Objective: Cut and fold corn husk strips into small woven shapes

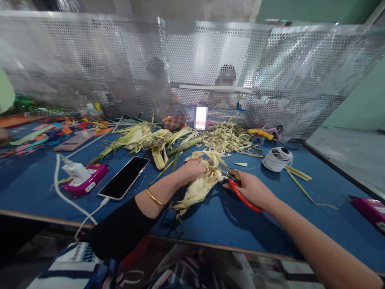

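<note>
My left hand (195, 170), with a gold bangle (155, 197) on its wrist, is closed around a bundle of pale dried corn husks (201, 192). The bundle's loose ends trail down toward the table's front edge. In my right hand (251, 188) is a pair of red-handled scissors (240, 194). Their blades point left and reach the husks beside my left fingers. Whether the blades are spread or closed on the husk is hard to make out. Behind my hands lies a heap of thin husk shreds (227, 137). To its left is a pile of whole corn husks (144, 138).
A black-screened phone (124, 178) is plugged into a white cable (61, 196) near a purple power strip (86, 180). To the right stand a white thread spool (276, 159) and another purple power strip (369, 210). A perforated metal screen (210, 52) closes off the table's back.
</note>
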Demonstrator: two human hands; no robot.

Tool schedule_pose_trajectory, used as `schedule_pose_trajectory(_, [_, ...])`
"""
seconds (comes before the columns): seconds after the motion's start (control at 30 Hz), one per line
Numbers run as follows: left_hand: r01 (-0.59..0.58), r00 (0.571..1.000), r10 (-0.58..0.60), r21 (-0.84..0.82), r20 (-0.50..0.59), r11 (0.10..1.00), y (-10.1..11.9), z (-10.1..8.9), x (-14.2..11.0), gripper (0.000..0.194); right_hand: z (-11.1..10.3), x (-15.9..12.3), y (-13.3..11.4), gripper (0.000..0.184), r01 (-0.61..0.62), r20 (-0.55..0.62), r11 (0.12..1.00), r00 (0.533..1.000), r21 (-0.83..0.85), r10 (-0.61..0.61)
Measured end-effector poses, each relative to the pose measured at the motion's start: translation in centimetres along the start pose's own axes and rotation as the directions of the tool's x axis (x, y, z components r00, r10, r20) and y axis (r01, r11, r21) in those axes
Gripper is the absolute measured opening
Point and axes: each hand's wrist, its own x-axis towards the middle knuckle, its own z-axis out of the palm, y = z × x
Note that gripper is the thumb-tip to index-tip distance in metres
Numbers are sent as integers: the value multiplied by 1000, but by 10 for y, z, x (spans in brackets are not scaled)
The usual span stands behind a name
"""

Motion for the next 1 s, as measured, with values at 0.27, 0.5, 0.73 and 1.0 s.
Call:
schedule_pose_trajectory(0.27, [106, 992, -94, -152, 83, 983, 0, 4, -1, 75, 1, -3, -7, 21, -101, 20, 994, 995, -38, 102])
schedule_pose_trajectory(0.5, [96, 994, -87, -148, 64, 984, -6, 11, 4, 62, 8, 0, -17, 25, -93, 2, 967, 995, -238, 96])
schedule_pose_trajectory(0.73, [138, 989, -130, -147, 66, 979, -2, 6, 3, 67, 12, 2, -10, 19, -101, 14, 961, 994, -257, 108])
schedule_pose_trajectory(1.0, [147, 985, -121, -222, 124, 964, 0, 3, 4, 32, 13, 1, -1, 21, -64, 5, 967, 998, -246, 67])
